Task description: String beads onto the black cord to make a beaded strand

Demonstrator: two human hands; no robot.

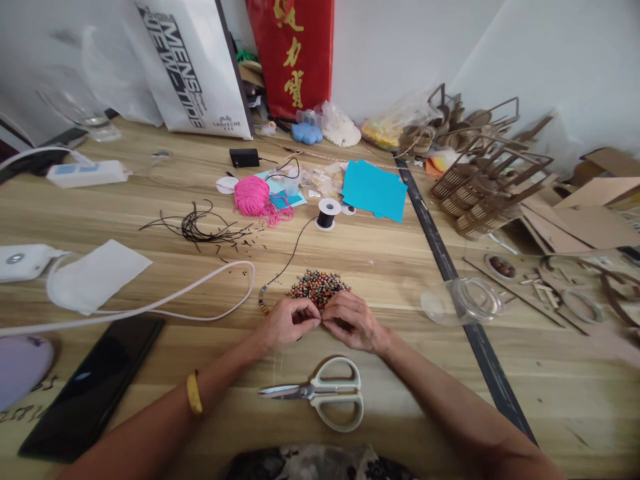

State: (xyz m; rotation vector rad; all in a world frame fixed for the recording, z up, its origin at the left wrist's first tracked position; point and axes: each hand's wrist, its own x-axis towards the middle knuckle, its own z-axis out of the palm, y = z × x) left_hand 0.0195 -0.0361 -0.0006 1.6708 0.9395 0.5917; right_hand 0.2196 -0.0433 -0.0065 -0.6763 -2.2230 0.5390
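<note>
My left hand (293, 320) is closed in a pinch, with a short row of coloured beads (263, 300) on a black cord (295, 250) running in under it. Fingertip to fingertip with it, my right hand (354, 322) pinches something too small to make out. A pile of small multicoloured beads (316, 285) lies just beyond both hands. From the spool (327, 215) of black cord, the strand curves down to the strung beads. White-handled scissors (325, 392) rest on the table between my forearms, blades pointing left.
Cut black cords (195, 225) and a pink yarn ball (251, 196) lie farther back, near blue paper sheets (375, 190). A white cable (200, 287) and black phone (95, 387) occupy the left. Clear tape rolls (475, 300) and brown woven baskets (470, 200) stand right.
</note>
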